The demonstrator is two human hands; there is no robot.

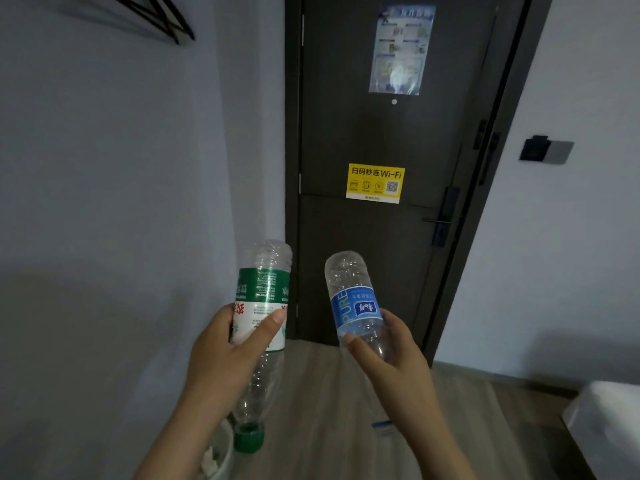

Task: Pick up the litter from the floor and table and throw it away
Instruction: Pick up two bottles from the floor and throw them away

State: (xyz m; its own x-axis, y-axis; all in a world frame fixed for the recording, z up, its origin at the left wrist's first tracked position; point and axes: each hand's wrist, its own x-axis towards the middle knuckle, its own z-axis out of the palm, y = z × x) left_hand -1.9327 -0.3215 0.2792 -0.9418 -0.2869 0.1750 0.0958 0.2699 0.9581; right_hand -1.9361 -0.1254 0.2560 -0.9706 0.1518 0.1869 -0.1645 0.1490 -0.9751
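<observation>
Green bottle (pixel 265 292), left hand (pixel 221 358) | blue bottle (pixel 351 299), right hand (pixel 394 362) | gripped | bin (pixel 223 452) below | door (pixel 381 237) ahead

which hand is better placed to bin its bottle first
Left: the green bottle in the left hand hangs cap-down beside the bin; the right hand and blue bottle are farther off.

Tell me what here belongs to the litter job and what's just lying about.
Job: clear plastic bottle with green label and cap, in left hand; clear plastic bottle with blue label, in right hand; white round bin.
Lying about: dark door, yellow Wi-Fi sticker, blue poster, wall switch panel.
</observation>
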